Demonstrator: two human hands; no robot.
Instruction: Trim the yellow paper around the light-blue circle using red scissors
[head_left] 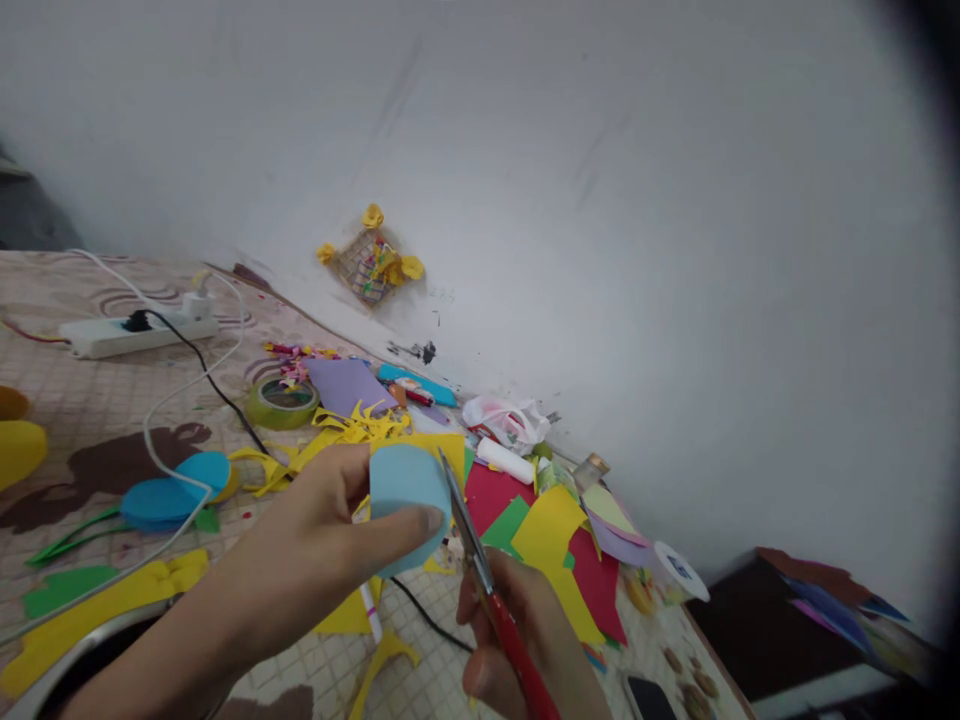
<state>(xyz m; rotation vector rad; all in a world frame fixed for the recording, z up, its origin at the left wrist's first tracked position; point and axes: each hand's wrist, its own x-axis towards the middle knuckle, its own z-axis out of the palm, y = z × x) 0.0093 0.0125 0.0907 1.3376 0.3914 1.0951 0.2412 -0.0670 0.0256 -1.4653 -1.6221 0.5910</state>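
Observation:
My left hand (322,555) pinches a light blue paper piece (405,478) with a rounded edge, its thumb lying across the front. A yellow sheet (454,446) shows just behind the blue paper; I cannot tell whether it is held too. In my right hand (529,610) are red-handled scissors (474,540), seen nearly edge-on, pointing up and away. Their blades run close along the right edge of the blue paper; whether they touch it is unclear.
Coloured paper sheets (551,530) and yellow scraps (360,425) cover the table. A tape roll (283,402), blue paper circles (169,495), a white power strip (139,330) with cables, and a phone (649,697) lie around. The wall (600,250) rises behind.

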